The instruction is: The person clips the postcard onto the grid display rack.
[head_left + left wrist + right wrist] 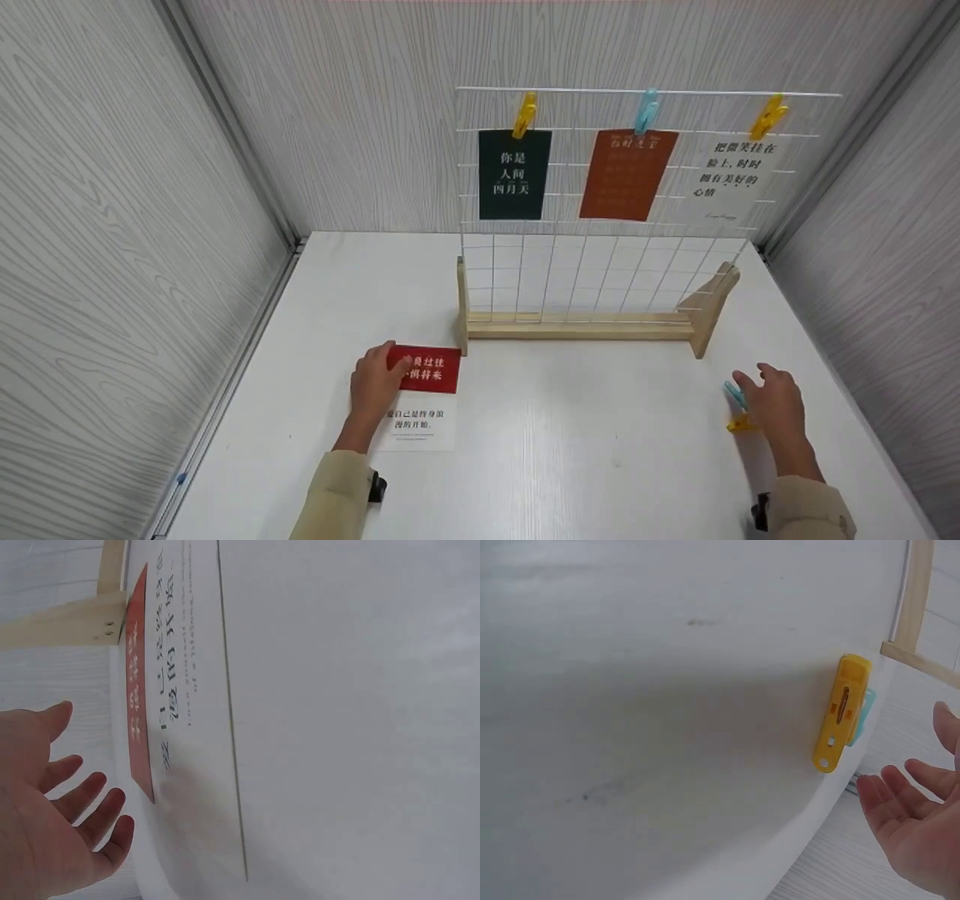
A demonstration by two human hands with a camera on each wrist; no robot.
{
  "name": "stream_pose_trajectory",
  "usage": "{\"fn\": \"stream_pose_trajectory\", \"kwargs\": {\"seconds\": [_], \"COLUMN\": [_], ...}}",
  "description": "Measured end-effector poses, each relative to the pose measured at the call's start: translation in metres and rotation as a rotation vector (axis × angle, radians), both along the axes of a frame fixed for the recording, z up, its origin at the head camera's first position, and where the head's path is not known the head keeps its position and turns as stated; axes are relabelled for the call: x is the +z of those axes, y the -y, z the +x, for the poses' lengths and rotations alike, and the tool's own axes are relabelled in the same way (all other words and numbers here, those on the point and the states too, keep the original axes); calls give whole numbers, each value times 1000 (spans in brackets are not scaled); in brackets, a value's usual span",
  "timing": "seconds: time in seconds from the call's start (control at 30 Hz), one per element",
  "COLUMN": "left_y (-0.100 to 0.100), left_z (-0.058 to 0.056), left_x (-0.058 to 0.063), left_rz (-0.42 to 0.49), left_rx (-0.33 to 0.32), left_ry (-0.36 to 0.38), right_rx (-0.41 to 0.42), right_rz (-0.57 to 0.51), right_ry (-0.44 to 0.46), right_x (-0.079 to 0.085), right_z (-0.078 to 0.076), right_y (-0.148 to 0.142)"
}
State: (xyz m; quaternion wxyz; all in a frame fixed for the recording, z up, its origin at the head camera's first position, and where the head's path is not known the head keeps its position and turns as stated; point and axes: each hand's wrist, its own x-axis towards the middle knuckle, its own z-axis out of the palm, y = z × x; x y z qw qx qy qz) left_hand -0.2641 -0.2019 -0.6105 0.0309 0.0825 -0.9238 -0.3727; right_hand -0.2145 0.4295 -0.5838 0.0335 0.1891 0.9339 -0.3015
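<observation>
A: Table [570, 420] first, white, walled in on three sides by grey panels. At its back stands the wire grid rack [600, 217] on a wooden base [577, 327], with three cards clipped along the top wire: dark green [514, 174], orange [628, 175], white [733, 178].

B: And nearer you?

A: Two loose cards lie on my left. The white card [417, 429] lies flat, and the red card [427, 368] overlaps its far edge, just beside the rack's left foot. My left hand [375, 386] is released, fingers straight, tips resting on the red card's left end. That card's long axis runs left to right across me.

B: The right side?

A: Two clothespins, yellow clip [840, 712] and blue clip [736, 394], lie touching near the table's right edge. My right hand [776, 405] hovers over them, fingers spread and relaxed, grasping nothing. The clips lie directly under and just left of the fingers, so the right hand is far nearer to them. The left hand is well apart from them.

B: What do the wrist views add?

A: The right wrist view shows the yellow clip lying on top of the blue one, and a clear gap between clip and fingertips [874, 791]; the head view hides that under my hand. The left wrist view shows my open palm [45, 817] beside the red card's edge; whether the fingertips touch, I cannot tell there.
</observation>
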Motion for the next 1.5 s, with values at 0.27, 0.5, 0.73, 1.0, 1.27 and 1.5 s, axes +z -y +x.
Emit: {"fn": "stream_pose_trajectory", "kwargs": {"seconds": [0.27, 0.5, 0.73, 1.0, 1.27, 1.5], "left_y": [9, 14, 17, 17, 18, 23], "left_z": [-16, -25, -31, -33, -35, -35], "left_x": [-4, -8, -13, -18, -16, -13], "left_rz": [-25, -37, -105, -167, -46, 142], "left_rx": [19, 8, -55, -87, -82, -63], "left_ry": [44, 78, 83, 65, 85, 86], "right_rx": [24, 47, 88, 118, 132, 148], "right_rz": [-18, 4, 80, 126, 144, 171], "right_ry": [117, 203, 182, 144, 119, 104], "right_x": [-2, -8, -11, -12, -15, -17], "right_z": [-7, -15, -21, -20, -21, -24], "right_y": [-5, -5, -3, -1, 0, -1]}}
